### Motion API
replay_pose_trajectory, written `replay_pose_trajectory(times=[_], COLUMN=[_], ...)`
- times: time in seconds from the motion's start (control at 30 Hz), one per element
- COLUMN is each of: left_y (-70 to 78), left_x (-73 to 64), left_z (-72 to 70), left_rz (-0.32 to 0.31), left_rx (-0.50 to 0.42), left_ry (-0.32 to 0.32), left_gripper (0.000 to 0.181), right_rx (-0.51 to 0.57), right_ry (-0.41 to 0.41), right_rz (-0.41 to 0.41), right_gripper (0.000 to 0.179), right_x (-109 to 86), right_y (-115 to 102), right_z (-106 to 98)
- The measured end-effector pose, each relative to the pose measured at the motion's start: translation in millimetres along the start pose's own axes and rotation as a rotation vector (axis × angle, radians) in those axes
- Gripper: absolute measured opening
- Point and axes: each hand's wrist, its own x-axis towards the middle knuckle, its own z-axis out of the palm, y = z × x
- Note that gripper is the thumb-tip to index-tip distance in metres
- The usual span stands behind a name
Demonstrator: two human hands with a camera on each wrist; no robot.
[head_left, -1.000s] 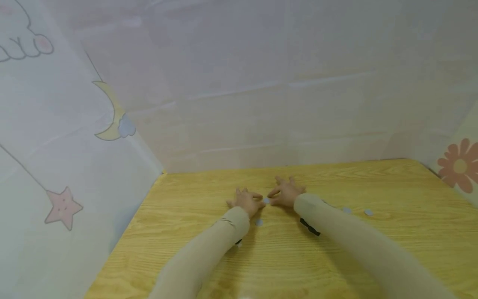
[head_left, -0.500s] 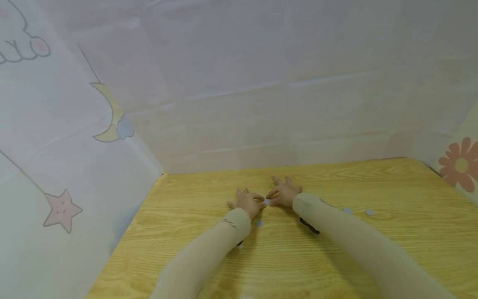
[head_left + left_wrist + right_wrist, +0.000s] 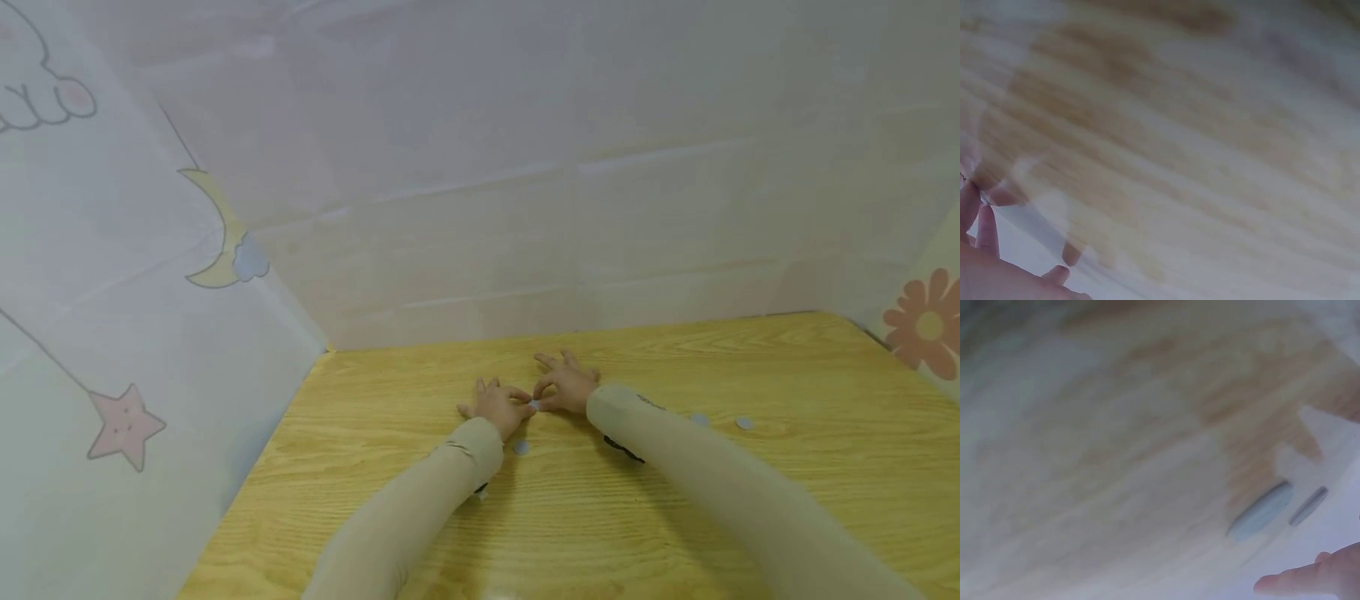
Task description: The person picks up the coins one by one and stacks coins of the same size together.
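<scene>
Near the middle of the wooden table, both hands meet at a small pale grey disc (image 3: 535, 405), coin-sized and partly covered by fingertips. My left hand (image 3: 498, 408) pinches its left edge between thumb and forefinger, the other fingers spread. From the other side my right hand (image 3: 567, 390) pinches it, its remaining fingers fanned out toward the back. A similar disc (image 3: 521, 447) lies flat just in front of the left hand. In the left wrist view the left fingers (image 3: 988, 231) show at the lower left corner; the right wrist view catches a right finger (image 3: 1291, 581).
Two more discs, one (image 3: 699, 419) beside the right sleeve and another (image 3: 743, 423) farther right, lie on the table (image 3: 825, 375). A small pale piece (image 3: 482, 494) peeks out under the left cuff. Printed cloth walls (image 3: 480, 250) rise behind and at the sides.
My right hand has shifted slightly left, its thumb and forefinger closing in on the disc. The left hand has stayed nearly still.
</scene>
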Motion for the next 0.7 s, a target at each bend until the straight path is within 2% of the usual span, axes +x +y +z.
replay_pose_trajectory(times=[0.23,0.43,0.6,0.7], left_y=[-1.0,-0.7,-3.1,-5.4], left_x=[2.9,3.5,4.6,5.9], left_z=[1.2,-1.8,-3.9,-3.6], left_rz=[0.045,0.127,0.225,0.260], left_rx=[0.064,0.083,0.154,0.188], left_ry=[0.015,0.045,0.063,0.066], left_gripper=[0.029,0.028,0.029,0.029], right_rx=[-0.009,0.009,-0.024,-0.048], right_ry=[0.009,-0.014,-0.026,-0.018], right_rz=[-0.006,-0.028,-0.051,-0.087], right_gripper=[0.012,0.012,0.009,0.008], right_x=[-0.6,1.2,2.8,3.4], right_y=[1.1,1.2,1.6,1.0], right_z=[0.9,1.4,1.4,1.5])
